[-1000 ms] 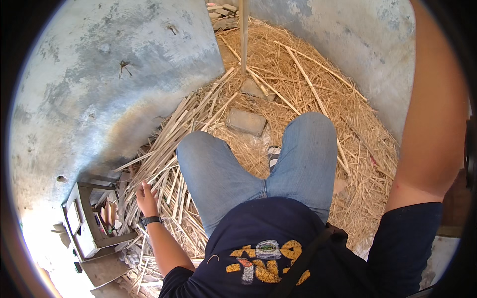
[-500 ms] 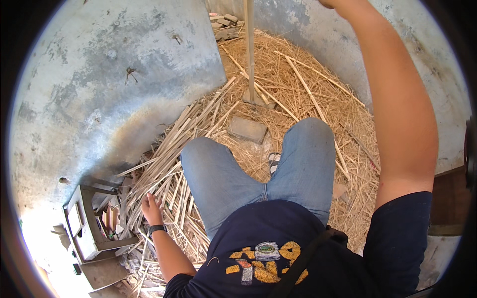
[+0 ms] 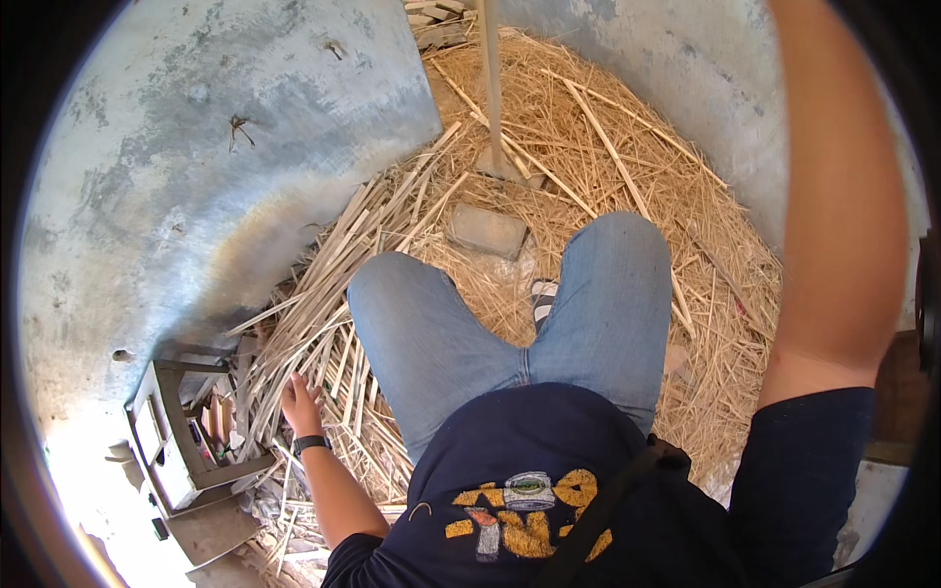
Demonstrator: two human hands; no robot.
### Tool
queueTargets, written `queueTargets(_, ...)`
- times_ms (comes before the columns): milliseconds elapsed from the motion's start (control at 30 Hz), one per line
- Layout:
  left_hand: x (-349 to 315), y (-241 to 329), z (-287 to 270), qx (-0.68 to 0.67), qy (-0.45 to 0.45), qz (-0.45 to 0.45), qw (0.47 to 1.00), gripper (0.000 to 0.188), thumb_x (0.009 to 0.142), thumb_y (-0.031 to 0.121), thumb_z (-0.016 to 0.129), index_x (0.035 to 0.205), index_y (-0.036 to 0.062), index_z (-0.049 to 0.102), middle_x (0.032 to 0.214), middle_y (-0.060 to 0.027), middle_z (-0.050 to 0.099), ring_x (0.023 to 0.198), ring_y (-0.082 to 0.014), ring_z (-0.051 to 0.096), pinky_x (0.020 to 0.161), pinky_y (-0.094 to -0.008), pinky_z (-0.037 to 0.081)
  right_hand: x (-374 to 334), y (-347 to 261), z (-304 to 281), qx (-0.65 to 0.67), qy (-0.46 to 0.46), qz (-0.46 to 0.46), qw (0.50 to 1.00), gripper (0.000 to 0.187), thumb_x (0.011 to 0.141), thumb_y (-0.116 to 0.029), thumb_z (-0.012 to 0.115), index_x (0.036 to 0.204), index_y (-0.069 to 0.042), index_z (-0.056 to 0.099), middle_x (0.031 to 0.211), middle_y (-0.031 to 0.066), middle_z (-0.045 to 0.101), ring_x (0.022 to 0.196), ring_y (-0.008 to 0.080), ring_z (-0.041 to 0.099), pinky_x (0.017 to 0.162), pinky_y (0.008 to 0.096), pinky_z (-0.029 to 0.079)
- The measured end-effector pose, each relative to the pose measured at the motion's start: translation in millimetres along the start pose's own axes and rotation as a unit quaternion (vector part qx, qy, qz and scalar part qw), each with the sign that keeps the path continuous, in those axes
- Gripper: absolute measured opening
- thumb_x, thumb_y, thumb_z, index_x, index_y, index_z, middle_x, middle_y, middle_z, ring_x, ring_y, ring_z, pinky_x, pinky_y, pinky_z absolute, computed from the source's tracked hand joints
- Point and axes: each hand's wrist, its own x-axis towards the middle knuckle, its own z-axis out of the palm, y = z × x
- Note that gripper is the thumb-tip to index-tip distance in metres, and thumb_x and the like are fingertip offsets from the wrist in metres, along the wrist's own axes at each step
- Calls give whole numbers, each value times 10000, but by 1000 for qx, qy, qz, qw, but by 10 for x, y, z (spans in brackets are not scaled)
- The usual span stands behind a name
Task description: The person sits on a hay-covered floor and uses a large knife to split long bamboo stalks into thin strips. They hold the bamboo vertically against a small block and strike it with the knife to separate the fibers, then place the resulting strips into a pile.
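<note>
My left hand hangs low beside my left leg, over the edge of a heap of split bamboo strips. It appears to hold nothing, its fingers loosely apart, and a dark watch circles the wrist. My right arm is stretched far up along the right side. The hand at its end is beyond the picture's top edge, so what it touches does not show. Between and beyond my jeans-clad knees lies a grey brick. Just past the brick stands an upright wooden post.
Fine bamboo shavings cover the floor ahead and to the right. Worn grey-blue walls close in on both sides. A small wooden box-like stand with odds and ends inside is at lower left. Stacked bricks sit at the far end.
My raised right arm has shifted outward to the right and higher, taking its hand out of the picture. My left hand stays nearly in place. The view has tipped slightly.
</note>
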Motion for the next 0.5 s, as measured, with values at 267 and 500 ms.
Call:
queueTargets(267,48,-186,-211,-22,58,26,998,404,988,450,600,1098,61,589,991,-39,638,757,-198,705,476,-249,460,237,170,398,15,55,-63,996,426,960,-343,538,991,68,648,871,273,678,838,396,667,764,470,522)
queueTargets(500,-3,-18,20,-22,36,21,999,467,992,453,594,1191,32,572,1026,-59,661,726,-171,673,487,-248,447,125,32,16,45,87,2,995,439,961,-356,534,994,64,659,903,265,693,887,406,670,828,484,507)
